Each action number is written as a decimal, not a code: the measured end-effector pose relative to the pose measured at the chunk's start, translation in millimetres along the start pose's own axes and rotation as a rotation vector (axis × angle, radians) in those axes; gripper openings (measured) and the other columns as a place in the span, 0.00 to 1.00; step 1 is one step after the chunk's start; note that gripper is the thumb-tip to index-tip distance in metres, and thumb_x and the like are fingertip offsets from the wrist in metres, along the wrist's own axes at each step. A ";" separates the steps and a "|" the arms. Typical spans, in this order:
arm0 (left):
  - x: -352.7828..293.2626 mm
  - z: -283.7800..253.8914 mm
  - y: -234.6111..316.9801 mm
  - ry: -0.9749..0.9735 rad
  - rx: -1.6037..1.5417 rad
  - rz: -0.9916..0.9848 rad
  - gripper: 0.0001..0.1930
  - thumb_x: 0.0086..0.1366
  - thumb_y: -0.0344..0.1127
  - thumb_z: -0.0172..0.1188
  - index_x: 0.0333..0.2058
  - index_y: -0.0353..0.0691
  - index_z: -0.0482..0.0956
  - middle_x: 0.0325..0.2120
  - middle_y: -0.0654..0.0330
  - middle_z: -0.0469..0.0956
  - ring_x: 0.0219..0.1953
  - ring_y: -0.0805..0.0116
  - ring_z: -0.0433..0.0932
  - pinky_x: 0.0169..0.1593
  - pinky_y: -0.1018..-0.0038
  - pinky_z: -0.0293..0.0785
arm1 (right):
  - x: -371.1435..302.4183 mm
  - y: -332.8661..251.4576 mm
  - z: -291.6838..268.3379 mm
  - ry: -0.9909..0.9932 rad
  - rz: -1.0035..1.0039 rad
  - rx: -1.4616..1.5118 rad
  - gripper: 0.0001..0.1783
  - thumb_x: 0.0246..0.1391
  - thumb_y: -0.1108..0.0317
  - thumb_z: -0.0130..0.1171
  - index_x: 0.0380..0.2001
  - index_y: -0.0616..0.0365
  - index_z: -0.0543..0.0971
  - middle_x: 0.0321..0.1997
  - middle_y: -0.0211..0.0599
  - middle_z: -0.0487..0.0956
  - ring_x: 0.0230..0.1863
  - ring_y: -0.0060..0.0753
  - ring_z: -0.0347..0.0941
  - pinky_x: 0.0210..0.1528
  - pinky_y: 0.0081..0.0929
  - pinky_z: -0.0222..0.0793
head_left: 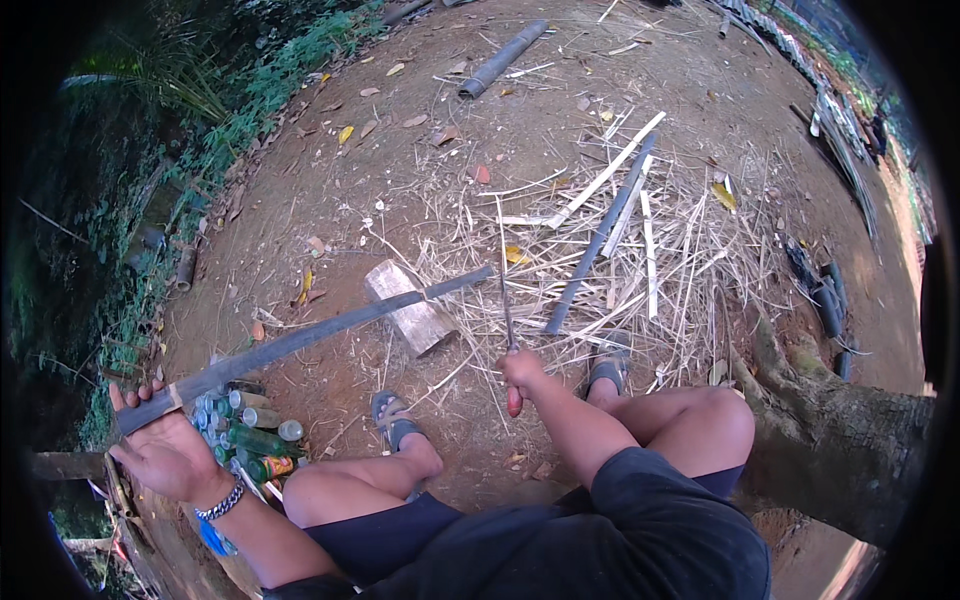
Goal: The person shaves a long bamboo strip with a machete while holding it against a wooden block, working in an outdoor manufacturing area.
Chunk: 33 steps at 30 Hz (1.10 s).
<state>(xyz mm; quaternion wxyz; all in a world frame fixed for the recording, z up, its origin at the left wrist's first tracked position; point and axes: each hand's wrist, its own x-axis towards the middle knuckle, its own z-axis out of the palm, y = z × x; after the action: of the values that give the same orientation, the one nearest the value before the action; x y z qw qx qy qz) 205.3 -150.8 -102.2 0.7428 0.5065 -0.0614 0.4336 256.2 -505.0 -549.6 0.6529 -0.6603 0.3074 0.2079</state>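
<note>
The left hand (172,455) lies palm up, fingers loosely spread, one end of a long dark strip (325,330) resting across it. The right hand (522,370) is clenched round the handle of a long thin knife (508,312), blade pointing away, just right of the wooden block (422,330). That strip slants over the block, its tip reaching past the right side. Pale shavings (695,265) litter the ground right of the block, a second dark strip (603,235) among them. Glass bottles (257,438) huddle left of the block, nearer the person; a dark pole (503,60) lies well beyond it.

Strip (300,338) across log (425,325), bottles (255,440) left, shavings (690,265) right
</note>
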 end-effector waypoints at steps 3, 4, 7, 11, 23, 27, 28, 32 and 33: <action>-5.5 -4.9 14.2 -0.209 -0.038 -0.114 0.32 0.74 0.50 0.36 0.64 0.27 0.52 0.46 0.53 0.68 0.52 0.60 0.65 0.64 0.63 0.55 | -26.9 -14.6 -2.0 0.060 -0.092 -0.107 0.14 0.42 0.66 0.65 0.27 0.68 0.78 0.21 0.41 0.77 0.20 0.32 0.73 0.24 0.34 0.69; -14.9 -6.3 24.0 -0.194 -0.027 -0.115 0.32 0.74 0.49 0.37 0.64 0.27 0.51 0.47 0.53 0.68 0.53 0.60 0.64 0.65 0.63 0.54 | -27.7 -20.6 0.3 0.045 -0.095 -0.258 0.14 0.42 0.65 0.65 0.27 0.68 0.78 0.23 0.43 0.78 0.22 0.33 0.74 0.26 0.34 0.70; -32.3 15.5 47.7 -0.217 -0.004 -0.089 0.26 0.73 0.48 0.43 0.58 0.31 0.61 0.42 0.56 0.71 0.49 0.63 0.68 0.60 0.66 0.60 | -44.2 -43.1 14.2 -0.005 -0.176 -0.240 0.15 0.42 0.63 0.65 0.25 0.68 0.79 0.24 0.43 0.79 0.23 0.36 0.75 0.28 0.34 0.71; -25.5 -35.6 20.7 -0.495 -0.059 -0.093 0.23 0.70 0.49 0.49 0.53 0.36 0.68 0.51 0.53 0.71 0.57 0.58 0.68 0.65 0.61 0.58 | -91.7 -67.7 -14.9 -0.034 -0.235 -0.319 0.17 0.43 0.58 0.60 0.29 0.63 0.81 0.34 0.51 0.81 0.35 0.49 0.79 0.40 0.39 0.74; -65.3 6.5 20.7 -0.384 -0.189 0.060 0.14 0.67 0.46 0.55 0.33 0.41 0.70 0.24 0.65 0.62 0.33 0.70 0.65 0.43 0.73 0.66 | -143.0 -66.8 -17.8 0.050 -0.310 -0.202 0.14 0.43 0.62 0.64 0.27 0.65 0.78 0.22 0.44 0.79 0.22 0.36 0.76 0.27 0.35 0.72; -65.8 9.1 28.4 -0.290 -0.210 0.152 0.14 0.69 0.45 0.53 0.30 0.42 0.69 0.24 0.65 0.61 0.32 0.70 0.64 0.42 0.73 0.65 | -154.5 -95.1 -19.3 0.015 -0.419 -0.286 0.16 0.43 0.60 0.63 0.26 0.66 0.78 0.22 0.47 0.78 0.22 0.40 0.76 0.28 0.36 0.72; -67.0 11.8 33.8 -0.237 -0.209 0.175 0.14 0.69 0.44 0.53 0.29 0.42 0.69 0.24 0.65 0.62 0.32 0.70 0.64 0.42 0.73 0.65 | -159.2 -106.5 -21.2 -0.008 -0.433 -0.285 0.16 0.43 0.60 0.63 0.26 0.66 0.78 0.22 0.48 0.78 0.22 0.41 0.76 0.28 0.37 0.72; -79.6 22.8 17.7 -0.303 -0.222 0.138 0.14 0.70 0.44 0.51 0.28 0.42 0.69 0.25 0.65 0.63 0.32 0.69 0.64 0.43 0.73 0.65 | -185.4 -138.6 -61.7 -0.009 -0.512 -0.307 0.15 0.45 0.61 0.61 0.24 0.65 0.75 0.20 0.46 0.77 0.22 0.39 0.76 0.28 0.37 0.72; -74.7 24.4 33.5 -0.337 -0.210 0.171 0.14 0.70 0.44 0.50 0.29 0.42 0.70 0.25 0.65 0.63 0.32 0.69 0.64 0.43 0.73 0.65 | -207.2 -165.1 -54.9 -0.068 -0.553 -0.284 0.15 0.45 0.61 0.61 0.25 0.64 0.74 0.20 0.45 0.77 0.22 0.38 0.76 0.27 0.36 0.72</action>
<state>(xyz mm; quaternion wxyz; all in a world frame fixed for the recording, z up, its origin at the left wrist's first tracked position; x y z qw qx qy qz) 144.0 -210.3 -106.7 0.7312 0.4846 -0.2726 0.3953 210.9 -538.4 -284.9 0.5958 -0.7962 0.0617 0.0853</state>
